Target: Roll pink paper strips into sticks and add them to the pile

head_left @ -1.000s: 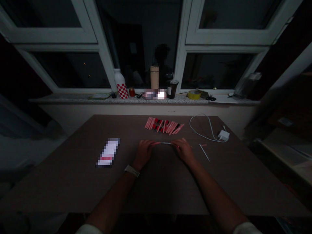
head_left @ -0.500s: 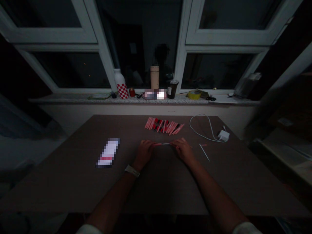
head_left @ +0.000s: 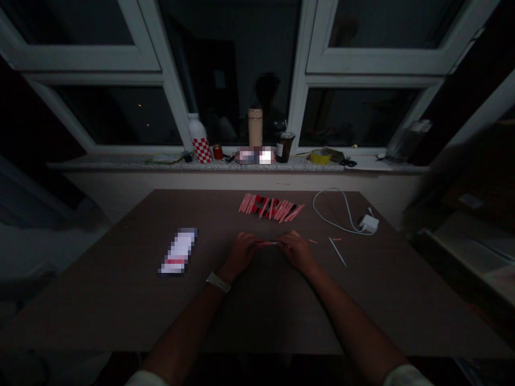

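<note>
Between my two hands, a thin pink pen (head_left: 266,243) with a short pale section near its right end is held level just above or on the table. My left hand (head_left: 240,251) pinches the left end of it, a pale band showing on the wrist. My right hand (head_left: 296,250) has its fingers closed round the right end; the fingertips partly hide it. Just right of that hand lies a small pink piece (head_left: 313,241). A pale thin stick (head_left: 337,252), like a pen refill, lies farther right, with another small pink piece (head_left: 337,239) by its top.
Behind my hands lies a row of pink, red and black pens (head_left: 271,207). A blurred-out phone (head_left: 179,252) is at the left, a white charger (head_left: 369,223) with its cable at the right. Bottles, a cup (head_left: 285,146) and yellow tape (head_left: 321,156) stand along the windowsill (head_left: 161,166).
The pale length between my hands has become shorter and more pink shows there. My right hand has shifted slightly left and down, uncovering the small pink piece beside it.
</note>
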### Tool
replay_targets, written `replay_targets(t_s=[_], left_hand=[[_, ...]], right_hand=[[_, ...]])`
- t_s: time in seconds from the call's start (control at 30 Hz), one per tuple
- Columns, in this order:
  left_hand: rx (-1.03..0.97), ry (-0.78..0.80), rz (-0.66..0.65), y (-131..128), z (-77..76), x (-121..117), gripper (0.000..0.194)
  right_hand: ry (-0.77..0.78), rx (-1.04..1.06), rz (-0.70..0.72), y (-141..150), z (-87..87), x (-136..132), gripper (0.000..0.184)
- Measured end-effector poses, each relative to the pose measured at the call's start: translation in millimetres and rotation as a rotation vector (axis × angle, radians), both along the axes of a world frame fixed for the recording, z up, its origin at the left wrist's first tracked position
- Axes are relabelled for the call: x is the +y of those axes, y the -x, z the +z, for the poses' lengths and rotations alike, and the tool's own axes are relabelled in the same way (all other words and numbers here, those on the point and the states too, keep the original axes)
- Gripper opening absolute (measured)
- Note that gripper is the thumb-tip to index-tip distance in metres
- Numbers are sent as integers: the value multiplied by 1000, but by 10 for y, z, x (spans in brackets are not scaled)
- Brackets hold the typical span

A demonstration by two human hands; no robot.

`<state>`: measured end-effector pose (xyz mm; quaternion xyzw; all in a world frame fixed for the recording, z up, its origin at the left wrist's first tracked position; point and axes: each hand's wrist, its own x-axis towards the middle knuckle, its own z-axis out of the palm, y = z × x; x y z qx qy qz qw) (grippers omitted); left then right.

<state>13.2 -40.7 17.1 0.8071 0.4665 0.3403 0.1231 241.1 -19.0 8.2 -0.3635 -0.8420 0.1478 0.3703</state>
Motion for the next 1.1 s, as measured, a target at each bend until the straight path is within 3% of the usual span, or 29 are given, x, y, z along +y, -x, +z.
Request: replay_targets(t_s=[0.53, 1.1], left_hand=[[4, -12, 11, 7, -20, 0, 22], [-101, -21, 166, 46, -32, 31, 25]], right_hand=[[54, 13, -57, 55, 21, -33, 19], [54, 195, -182, -51, 44, 0, 16]])
